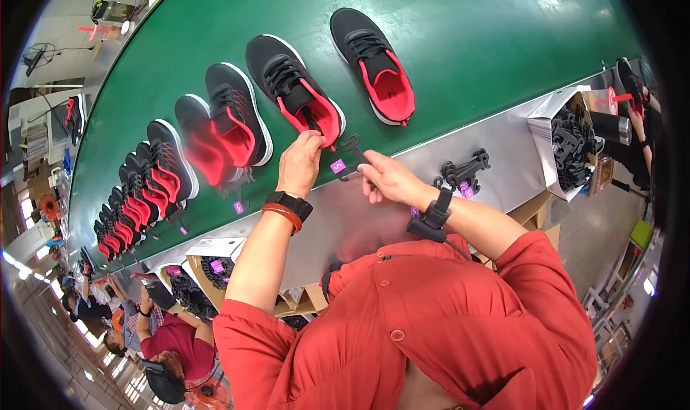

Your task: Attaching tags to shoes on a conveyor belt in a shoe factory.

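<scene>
My left grip (300, 163) is pinched on the heel collar of a black shoe (272, 59) with red lining, standing on the green bench (489, 58). My right grip (392, 179) is closed on a black plastic hanger (356, 150), its hook just off that heel, with a purple tag (338, 167) beside it. By my judgement this shoe is midway: the hanger looks not yet fitted. To the left, purple tags hang near the heels of some shoes in the long row (147, 176), so I take those as done, though the far ones are too small to check. To the right, the last shoe (370, 61) shows no hanger at its heel and seems left to do. Loose hangers (463, 174) lie on the near metal edge, right of my hands.
</scene>
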A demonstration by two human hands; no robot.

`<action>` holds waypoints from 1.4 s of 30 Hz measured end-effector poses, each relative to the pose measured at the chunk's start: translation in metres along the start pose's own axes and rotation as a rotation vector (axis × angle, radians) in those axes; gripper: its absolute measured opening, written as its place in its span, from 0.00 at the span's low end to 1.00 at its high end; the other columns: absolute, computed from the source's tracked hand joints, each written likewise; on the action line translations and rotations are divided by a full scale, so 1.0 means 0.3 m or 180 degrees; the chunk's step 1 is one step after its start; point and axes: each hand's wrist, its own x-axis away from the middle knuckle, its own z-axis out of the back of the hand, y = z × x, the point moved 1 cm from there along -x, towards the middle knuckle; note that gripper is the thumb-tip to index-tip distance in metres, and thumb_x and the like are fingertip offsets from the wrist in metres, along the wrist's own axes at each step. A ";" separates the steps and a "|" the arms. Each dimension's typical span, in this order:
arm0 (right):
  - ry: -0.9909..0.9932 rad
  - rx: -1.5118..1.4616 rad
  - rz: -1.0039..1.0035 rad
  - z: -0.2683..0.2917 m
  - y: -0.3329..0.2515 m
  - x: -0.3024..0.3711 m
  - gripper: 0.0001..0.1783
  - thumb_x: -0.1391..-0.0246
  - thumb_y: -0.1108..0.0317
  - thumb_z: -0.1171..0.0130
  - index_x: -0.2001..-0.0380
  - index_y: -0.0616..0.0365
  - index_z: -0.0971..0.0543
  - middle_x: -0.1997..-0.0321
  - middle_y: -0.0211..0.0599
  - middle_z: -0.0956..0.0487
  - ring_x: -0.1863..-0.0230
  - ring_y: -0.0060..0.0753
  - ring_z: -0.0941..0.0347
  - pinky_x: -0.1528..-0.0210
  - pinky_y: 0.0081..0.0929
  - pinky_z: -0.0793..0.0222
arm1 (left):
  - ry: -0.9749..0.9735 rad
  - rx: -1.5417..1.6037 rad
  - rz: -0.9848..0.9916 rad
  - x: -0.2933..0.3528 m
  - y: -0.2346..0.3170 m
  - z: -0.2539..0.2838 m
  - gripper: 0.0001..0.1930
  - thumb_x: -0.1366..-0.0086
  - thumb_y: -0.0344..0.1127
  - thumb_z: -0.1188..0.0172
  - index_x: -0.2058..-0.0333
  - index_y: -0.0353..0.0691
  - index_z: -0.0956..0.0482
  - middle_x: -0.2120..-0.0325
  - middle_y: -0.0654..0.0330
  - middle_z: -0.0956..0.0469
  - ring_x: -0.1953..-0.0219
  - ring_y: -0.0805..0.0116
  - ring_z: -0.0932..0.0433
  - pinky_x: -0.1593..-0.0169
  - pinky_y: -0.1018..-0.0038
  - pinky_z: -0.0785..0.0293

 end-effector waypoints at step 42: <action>0.0959 0.5769 0.2600 -0.083 -0.206 -0.230 0.15 0.68 0.56 0.29 0.80 0.50 0.22 0.75 0.37 0.24 0.68 0.41 0.27 0.61 0.38 0.39 | -0.0436 -0.0397 0.0931 0.142 -0.110 0.014 0.15 0.40 0.32 0.53 0.59 0.46 0.19 0.66 0.45 0.24 0.63 0.47 0.22 0.60 0.57 0.26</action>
